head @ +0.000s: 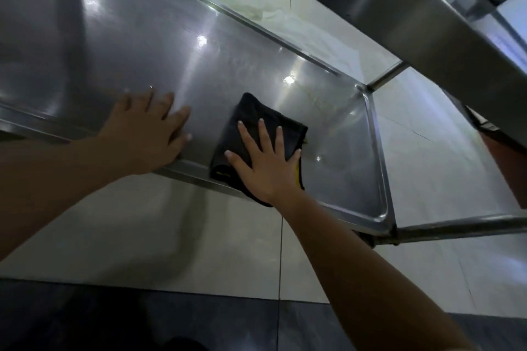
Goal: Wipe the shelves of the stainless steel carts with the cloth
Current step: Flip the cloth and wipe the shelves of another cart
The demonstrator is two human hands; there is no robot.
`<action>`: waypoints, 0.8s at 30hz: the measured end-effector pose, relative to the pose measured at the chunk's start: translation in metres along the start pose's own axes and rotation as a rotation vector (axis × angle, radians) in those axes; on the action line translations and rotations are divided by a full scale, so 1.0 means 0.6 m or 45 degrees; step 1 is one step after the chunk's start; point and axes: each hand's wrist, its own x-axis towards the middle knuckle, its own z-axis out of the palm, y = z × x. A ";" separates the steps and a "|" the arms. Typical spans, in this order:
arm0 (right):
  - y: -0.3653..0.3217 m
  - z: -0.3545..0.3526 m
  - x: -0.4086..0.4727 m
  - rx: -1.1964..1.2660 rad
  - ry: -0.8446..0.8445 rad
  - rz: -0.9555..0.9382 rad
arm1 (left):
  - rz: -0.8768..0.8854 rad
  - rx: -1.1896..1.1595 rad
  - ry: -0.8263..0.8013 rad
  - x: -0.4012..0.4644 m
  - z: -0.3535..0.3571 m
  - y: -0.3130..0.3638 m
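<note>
A stainless steel cart shelf (119, 45) with a raised rim fills the upper left and middle of the head view. A folded black cloth (251, 120) with a yellow edge lies on the shelf near its front rim. My right hand (263, 162) presses flat on the cloth, fingers spread. My left hand (148, 128) rests flat on the bare shelf at the front rim, to the left of the cloth, fingers apart and holding nothing.
An upper shelf (422, 17) of the cart crosses the top right. Round steel posts (462, 229) stick out at the shelf's right corners. Pale floor tiles (199, 251) lie below, with a dark strip (142, 319) nearest me.
</note>
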 end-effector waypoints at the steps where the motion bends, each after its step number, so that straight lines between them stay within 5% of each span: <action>1: 0.001 -0.003 0.010 -0.017 -0.003 -0.051 | 0.020 0.018 0.012 -0.006 0.008 0.008; 6: 0.006 -0.018 0.090 -0.036 -0.013 -0.165 | 0.100 0.069 -0.018 0.000 0.002 0.005; 12: 0.017 -0.026 0.146 0.110 0.054 0.125 | 0.103 0.118 -0.218 0.025 -0.004 -0.015; 24: 0.233 0.003 -0.060 0.135 0.112 0.428 | -0.189 -0.112 -0.120 0.078 0.022 0.128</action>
